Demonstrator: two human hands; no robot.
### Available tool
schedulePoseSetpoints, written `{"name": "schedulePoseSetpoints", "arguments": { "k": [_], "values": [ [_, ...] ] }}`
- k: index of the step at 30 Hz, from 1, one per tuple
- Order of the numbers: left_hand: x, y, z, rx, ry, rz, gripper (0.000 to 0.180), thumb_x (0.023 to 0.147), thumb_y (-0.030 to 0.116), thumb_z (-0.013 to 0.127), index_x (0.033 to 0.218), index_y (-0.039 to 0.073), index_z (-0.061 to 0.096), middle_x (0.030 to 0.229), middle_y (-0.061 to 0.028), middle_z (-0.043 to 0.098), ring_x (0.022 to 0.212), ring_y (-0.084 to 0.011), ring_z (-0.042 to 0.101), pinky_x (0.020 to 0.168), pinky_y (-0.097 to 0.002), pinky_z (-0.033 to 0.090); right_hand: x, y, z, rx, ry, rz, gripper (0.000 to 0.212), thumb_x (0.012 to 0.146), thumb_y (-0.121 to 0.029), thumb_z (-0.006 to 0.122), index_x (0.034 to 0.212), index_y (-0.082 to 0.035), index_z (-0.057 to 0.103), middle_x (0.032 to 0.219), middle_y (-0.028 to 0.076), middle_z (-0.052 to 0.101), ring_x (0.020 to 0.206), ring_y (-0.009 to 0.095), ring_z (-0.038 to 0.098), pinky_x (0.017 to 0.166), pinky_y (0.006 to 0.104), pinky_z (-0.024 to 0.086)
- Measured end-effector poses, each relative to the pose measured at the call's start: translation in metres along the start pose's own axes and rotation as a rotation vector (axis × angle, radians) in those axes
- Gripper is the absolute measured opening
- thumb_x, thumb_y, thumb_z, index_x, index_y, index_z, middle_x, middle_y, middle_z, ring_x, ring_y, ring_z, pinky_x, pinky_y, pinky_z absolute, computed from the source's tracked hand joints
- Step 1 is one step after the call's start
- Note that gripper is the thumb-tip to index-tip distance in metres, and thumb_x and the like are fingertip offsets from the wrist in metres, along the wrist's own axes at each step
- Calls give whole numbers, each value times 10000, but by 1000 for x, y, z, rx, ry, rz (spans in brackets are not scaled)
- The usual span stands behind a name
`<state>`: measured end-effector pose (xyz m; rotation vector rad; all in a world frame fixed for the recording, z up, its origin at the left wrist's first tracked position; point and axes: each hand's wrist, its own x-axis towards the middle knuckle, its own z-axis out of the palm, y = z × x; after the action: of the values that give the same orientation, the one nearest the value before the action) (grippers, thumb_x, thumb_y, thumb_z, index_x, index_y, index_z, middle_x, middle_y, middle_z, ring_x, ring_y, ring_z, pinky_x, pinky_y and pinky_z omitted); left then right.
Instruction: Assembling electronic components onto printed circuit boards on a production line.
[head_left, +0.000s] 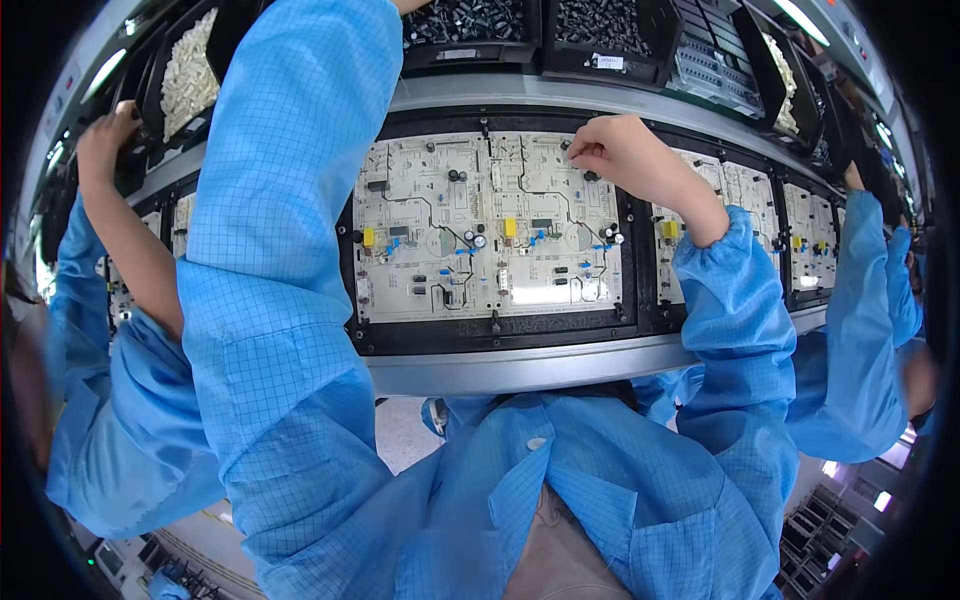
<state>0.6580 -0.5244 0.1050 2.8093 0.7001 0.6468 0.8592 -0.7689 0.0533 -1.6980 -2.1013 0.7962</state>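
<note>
My right hand [632, 163] is over the upper right part of a pale circuit board [553, 190], thumb and fingertips pinched together close to its surface. Whatever may be between those fingertips is too small or hidden to make out. Beside it on the left is a matching circuit board [410, 210]; both carry black cylinders, yellow blocks and small blue parts. The two boards rest in a black frame [500, 337]. My left arm [290, 150] stretches up past the boards toward the bins; only a sliver of wrist shows at the top edge, and the hand is out of view.
Along the back stand a bin of black components [465, 22], another bin of dark parts [600, 28] and a bin of white parts [188, 75]. A metal rail [520, 372] runs along the near side. Co-workers in blue sleeves [850, 300] are on both sides, with more framed boards [738, 190] rightward.
</note>
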Motion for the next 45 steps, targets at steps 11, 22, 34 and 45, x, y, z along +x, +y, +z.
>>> {"name": "schedulePoseSetpoints", "arguments": {
  "k": [11, 22, 34, 45],
  "values": [
    [-45, 98, -43, -391, 281, -153, 166, 848, 81, 636, 994, 6, 612, 795, -100, 639, 698, -151, 595, 638, -275, 479, 12, -2, -15, -98, 250, -201, 130, 794, -59, 652, 904, 7, 635, 740, 98, 636, 655, 170, 605, 628, 270, 488],
    [-171, 149, -4, -803, 224, -556, 172, 891, 102, 609, 1040, 22, 640, 862, -59, 673, 783, -98, 628, 706, -236, 512, 53, 57, -86, -287, 608, -131, 138, 785, -113, 626, 854, 6, 608, 802, 157, 629, 757, 295, 628, 691, 362, 493],
    [-196, 160, 19, -1085, 302, -624, 281, 906, 5, 539, 1180, -54, 551, 1017, -138, 657, 908, -161, 635, 809, -265, 502, 129, -19, -72, -616, 601, -533, 105, 798, -119, 632, 861, -41, 600, 824, 105, 605, 842, 292, 583, 760, 385, 471],
    [-223, 190, 22, -1060, 350, -702, 263, 879, -48, 564, 1142, -52, 547, 985, -131, 657, 935, -169, 640, 830, -262, 521, 241, 12, -119, -753, 699, -359, 221, 820, -87, 524, 1008, -15, 616, 876, 197, 645, 890, 361, 619, 795, 456, 495]
  ]
}}
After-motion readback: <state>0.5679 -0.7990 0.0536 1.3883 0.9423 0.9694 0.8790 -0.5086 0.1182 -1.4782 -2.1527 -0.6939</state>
